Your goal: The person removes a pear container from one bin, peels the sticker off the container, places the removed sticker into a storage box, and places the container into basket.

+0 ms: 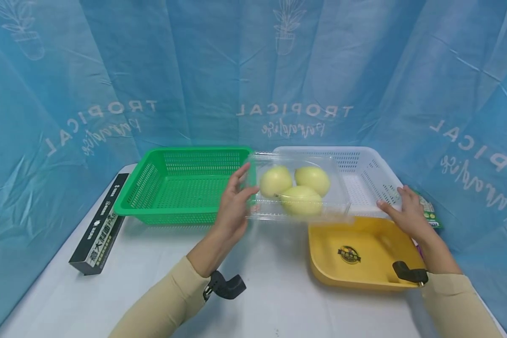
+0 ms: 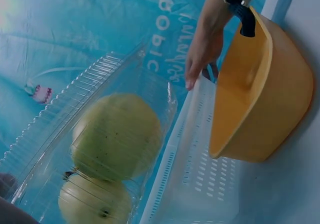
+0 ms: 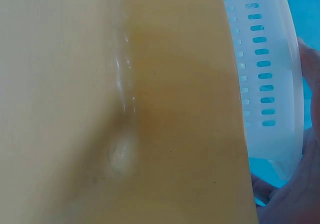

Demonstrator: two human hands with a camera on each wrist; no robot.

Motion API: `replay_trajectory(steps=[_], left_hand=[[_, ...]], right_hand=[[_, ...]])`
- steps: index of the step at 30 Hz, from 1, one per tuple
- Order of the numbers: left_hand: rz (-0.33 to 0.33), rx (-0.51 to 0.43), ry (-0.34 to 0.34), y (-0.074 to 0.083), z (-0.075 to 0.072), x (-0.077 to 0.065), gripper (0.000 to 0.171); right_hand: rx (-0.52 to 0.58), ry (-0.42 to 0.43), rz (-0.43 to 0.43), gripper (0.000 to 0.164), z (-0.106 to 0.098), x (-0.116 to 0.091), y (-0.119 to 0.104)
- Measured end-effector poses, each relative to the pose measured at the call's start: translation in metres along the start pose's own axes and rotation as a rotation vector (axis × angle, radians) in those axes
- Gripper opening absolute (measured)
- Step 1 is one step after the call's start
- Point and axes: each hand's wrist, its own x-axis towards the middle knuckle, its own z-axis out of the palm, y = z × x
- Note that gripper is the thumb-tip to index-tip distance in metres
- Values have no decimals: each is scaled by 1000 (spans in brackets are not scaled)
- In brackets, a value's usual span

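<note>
My left hand (image 1: 232,206) grips the left end of a clear plastic box (image 1: 342,188), thumb along its side. Inside lie three round pale yellow-green fruits (image 1: 312,180), larger in the left wrist view, where the nearest fruit (image 2: 117,136) shows small dark specks. The box is held up in front of the gap between a green basket (image 1: 186,218) and a white basket (image 1: 373,178). At the white basket's front right corner, my right hand (image 1: 410,216) holds the rim, with thumb and fingers on either side of the corner. The right wrist view shows that hand (image 3: 310,169) partly.
A yellow basin (image 1: 376,249) with a dark round label stands before the white basket, beneath my right forearm. A long black pasta box (image 1: 101,223) lies left of the green basket. Behind my right hand is a green packet (image 1: 431,211). A blue curtain (image 1: 211,70) hangs behind the table.
</note>
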Motion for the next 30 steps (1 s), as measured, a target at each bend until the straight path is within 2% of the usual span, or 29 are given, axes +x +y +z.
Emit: replay_trajectory(steps=[5,18,22,30], left_hand=[[4,-28,15,-6,11,13,56],[12,-10,58,-20,37,49,60],[6,14,73,-26,44,59,59],[43,69,81,-35,61,81,58]], right_hand=[[2,-7,3,93,0,0,-1],[-6,-11,22,95,0,0,0],[-2,-5,19,95,2,0,0],[3,-13,21,96,2,0,1]])
